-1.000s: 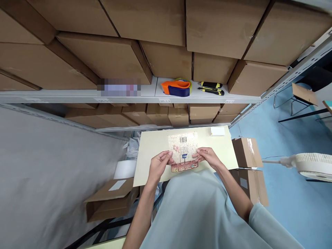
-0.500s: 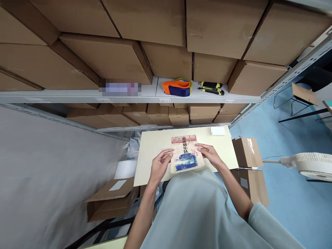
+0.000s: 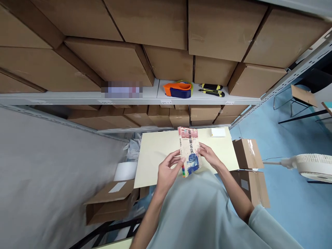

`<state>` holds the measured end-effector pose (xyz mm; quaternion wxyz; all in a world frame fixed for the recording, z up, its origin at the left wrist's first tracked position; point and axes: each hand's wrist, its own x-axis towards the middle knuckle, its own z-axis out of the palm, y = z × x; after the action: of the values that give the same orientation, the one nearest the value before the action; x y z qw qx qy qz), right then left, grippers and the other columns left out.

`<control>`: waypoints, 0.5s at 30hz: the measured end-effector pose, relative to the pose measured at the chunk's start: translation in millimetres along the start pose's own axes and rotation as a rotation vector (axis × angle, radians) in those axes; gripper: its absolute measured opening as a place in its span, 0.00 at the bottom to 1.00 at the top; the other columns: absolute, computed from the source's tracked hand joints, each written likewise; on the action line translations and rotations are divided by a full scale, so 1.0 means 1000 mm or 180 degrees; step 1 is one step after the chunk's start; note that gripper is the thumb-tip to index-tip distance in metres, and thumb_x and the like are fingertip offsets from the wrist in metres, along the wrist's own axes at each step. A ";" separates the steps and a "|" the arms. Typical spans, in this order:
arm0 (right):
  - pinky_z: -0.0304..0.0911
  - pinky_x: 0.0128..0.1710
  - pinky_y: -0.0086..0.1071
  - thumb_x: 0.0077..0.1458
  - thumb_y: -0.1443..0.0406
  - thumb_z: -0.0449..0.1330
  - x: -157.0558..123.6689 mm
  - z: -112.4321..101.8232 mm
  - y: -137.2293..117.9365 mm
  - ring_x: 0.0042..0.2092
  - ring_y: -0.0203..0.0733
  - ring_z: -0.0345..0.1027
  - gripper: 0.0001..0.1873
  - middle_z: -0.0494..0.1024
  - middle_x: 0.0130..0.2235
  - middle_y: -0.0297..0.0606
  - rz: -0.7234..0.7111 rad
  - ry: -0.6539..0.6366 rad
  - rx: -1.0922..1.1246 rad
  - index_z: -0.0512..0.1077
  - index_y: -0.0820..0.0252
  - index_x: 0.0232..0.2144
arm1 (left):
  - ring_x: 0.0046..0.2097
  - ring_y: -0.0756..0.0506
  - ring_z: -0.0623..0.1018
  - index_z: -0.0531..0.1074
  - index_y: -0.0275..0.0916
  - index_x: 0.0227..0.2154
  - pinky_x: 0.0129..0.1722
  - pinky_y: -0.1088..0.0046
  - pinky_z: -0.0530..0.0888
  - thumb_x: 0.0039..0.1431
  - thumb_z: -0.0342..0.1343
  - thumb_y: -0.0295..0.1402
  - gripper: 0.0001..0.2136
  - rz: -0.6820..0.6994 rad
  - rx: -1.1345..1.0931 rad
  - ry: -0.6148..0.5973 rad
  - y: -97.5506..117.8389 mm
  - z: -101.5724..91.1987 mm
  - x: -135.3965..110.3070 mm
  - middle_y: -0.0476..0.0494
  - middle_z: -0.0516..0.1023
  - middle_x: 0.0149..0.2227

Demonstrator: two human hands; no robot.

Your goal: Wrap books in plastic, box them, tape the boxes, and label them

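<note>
Between my two hands is a paperback book with a cream cover, a red band at the top, dark vertical characters and a blue picture below. It is held tilted over the pale yellow table, its spine turned partly towards me. My left hand grips the spine side, thumb near the lower spine and fingers behind. My right hand holds the opposite edge, its fingers partly hidden behind the cover. On the table's far right lies a small white box.
Shelves of cardboard boxes rise ahead. An orange and blue tape dispenser and yellow-black utility knives lie on the shelf. An open carton is at left, stacked cartons and a white fan at right.
The book has turned from nearly face-up to tilted, now showing its spine. My left hand has moved right and wraps the spine side more closely; my right hand stays on the other edge.
</note>
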<state>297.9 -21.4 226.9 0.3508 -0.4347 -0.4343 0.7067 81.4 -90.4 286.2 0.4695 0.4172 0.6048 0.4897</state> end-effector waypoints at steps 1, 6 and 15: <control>0.69 0.52 0.38 0.57 0.42 0.70 0.002 0.004 0.001 0.46 0.45 0.74 0.36 0.83 0.44 0.38 0.0008 -0.0070 0.0006 0.76 0.55 0.59 | 0.47 0.42 0.85 0.80 0.40 0.53 0.50 0.62 0.84 0.60 0.67 0.48 0.23 0.0202 0.0081 -0.0067 0.006 0.008 -0.004 0.38 0.83 0.50; 0.72 0.56 0.47 0.58 0.38 0.65 0.019 0.013 0.014 0.51 0.51 0.76 0.35 0.82 0.47 0.44 0.0534 -0.0490 0.0662 0.79 0.58 0.52 | 0.58 0.39 0.80 0.77 0.47 0.60 0.59 0.58 0.80 0.63 0.66 0.38 0.22 0.1028 0.0860 -0.0452 0.015 0.049 -0.019 0.40 0.79 0.56; 0.70 0.62 0.55 0.48 0.38 0.71 0.018 0.020 0.046 0.63 0.62 0.70 0.38 0.77 0.48 0.48 0.0782 -0.1224 0.1628 0.78 0.46 0.55 | 0.67 0.32 0.73 0.73 0.45 0.63 0.65 0.50 0.75 0.62 0.68 0.41 0.27 0.1190 0.1643 -0.0444 -0.007 0.081 -0.028 0.34 0.70 0.66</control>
<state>267.3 -29.3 184.0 0.2724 -0.2405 -0.2456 0.8987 165.8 -102.9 276.9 0.2906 0.6588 0.5882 0.3682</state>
